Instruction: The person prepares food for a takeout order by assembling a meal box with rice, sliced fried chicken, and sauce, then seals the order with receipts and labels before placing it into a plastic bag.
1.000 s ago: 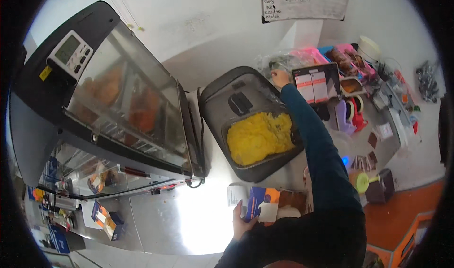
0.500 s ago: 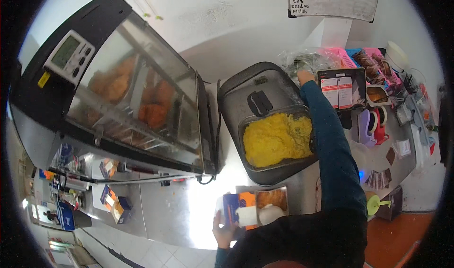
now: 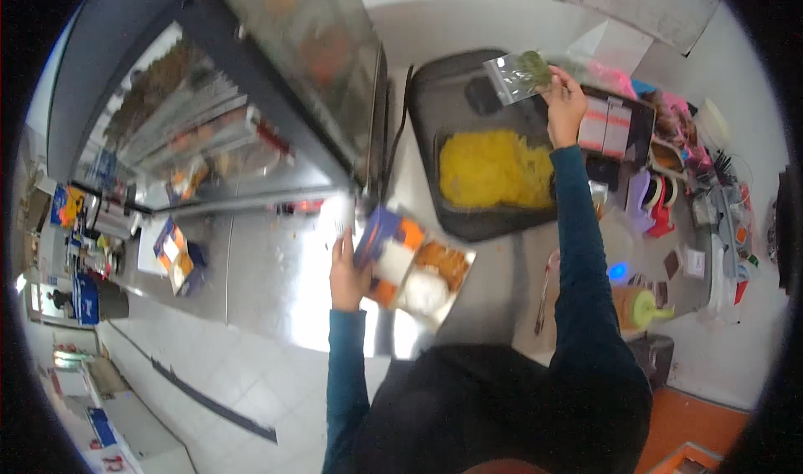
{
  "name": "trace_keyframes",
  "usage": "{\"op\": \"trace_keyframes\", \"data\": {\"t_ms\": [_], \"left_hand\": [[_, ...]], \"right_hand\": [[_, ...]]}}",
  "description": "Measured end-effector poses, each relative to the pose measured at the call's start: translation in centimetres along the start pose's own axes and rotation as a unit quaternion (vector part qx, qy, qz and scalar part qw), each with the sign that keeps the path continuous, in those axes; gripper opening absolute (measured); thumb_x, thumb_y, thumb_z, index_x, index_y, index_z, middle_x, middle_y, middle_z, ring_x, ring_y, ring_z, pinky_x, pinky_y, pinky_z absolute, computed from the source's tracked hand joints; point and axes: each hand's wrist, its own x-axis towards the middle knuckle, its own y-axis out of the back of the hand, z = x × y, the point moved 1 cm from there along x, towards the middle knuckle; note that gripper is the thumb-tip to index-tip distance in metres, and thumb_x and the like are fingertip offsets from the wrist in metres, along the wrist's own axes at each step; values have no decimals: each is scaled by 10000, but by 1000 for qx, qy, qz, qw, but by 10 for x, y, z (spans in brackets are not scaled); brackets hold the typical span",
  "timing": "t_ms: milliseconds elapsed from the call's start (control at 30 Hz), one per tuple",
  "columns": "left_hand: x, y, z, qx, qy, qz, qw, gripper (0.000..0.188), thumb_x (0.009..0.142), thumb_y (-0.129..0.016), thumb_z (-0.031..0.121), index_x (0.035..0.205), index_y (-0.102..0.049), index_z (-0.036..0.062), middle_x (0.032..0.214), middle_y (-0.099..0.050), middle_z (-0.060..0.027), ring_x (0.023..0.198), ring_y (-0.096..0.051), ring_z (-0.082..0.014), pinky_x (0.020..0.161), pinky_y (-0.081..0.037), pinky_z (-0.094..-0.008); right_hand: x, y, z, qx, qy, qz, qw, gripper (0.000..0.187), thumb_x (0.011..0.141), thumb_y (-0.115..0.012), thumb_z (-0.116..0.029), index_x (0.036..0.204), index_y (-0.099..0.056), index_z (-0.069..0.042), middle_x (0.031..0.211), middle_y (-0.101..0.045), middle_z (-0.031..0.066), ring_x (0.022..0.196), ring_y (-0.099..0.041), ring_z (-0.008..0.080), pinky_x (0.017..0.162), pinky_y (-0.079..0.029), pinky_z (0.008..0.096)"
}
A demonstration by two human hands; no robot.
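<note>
My right hand (image 3: pixel 566 106) is raised over the far right of the dark rice tub, pinching a small clear zip bag (image 3: pixel 512 74) with green leafy bits in it. Near the counter's front, my left hand (image 3: pixel 348 280) grips a white, blurred, paper-like thing (image 3: pixel 337 215), too smeared to name. Its thumb side is at the lid of an open blue-and-orange food box (image 3: pixel 390 238). Inside the box lie a mound of white rice (image 3: pixel 426 292) and browned fried food (image 3: pixel 443 259). Yellow rice (image 3: pixel 493 171) fills the pan in the dark tub (image 3: pixel 435 81).
A glass-fronted warmer cabinet (image 3: pixel 276 81) stands at left. Right of the tub are a tablet (image 3: pixel 615 127), tape dispensers (image 3: pixel 652 202), a sauce pan (image 3: pixel 667 158), tongs (image 3: pixel 545 294) and a green-topped squeeze bottle (image 3: pixel 640 308). Another food box (image 3: pixel 177 261) sits far left.
My right hand has come back from the large plastic bag behind the tub, now holding the small zip bag. The view has shifted and turned; my left hand stays beside the box.
</note>
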Motion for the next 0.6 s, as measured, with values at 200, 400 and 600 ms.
{"op": "trace_keyframes", "data": {"t_ms": [200,400,600], "left_hand": [[5,37,30,-163,-44,121,978,342,735,-619,99,1049,-549,-15,975,-571,-154,911,-530,-222,806,-400,-300],[-26,47,54,-431,-13,55,901,142,725,-627,27,859,-612,-20,865,-613,-111,770,-556,-148,731,-419,-259],[-29,28,100,-488,-148,-152,847,116,667,-666,-34,735,-576,-5,757,-582,-82,713,-545,-124,635,-422,-224]], "right_hand": [[-235,8,-31,56,-149,-153,975,134,832,-536,-124,902,-553,-11,831,-579,41,724,-545,98,617,-453,227],[-307,34,-58,-103,-89,-226,965,171,825,-501,-118,952,-563,-22,1020,-519,73,795,-498,128,697,-388,233],[-269,40,-190,249,-256,-184,916,333,770,-548,-46,1100,-501,-40,999,-520,50,889,-502,128,766,-397,247]]}}
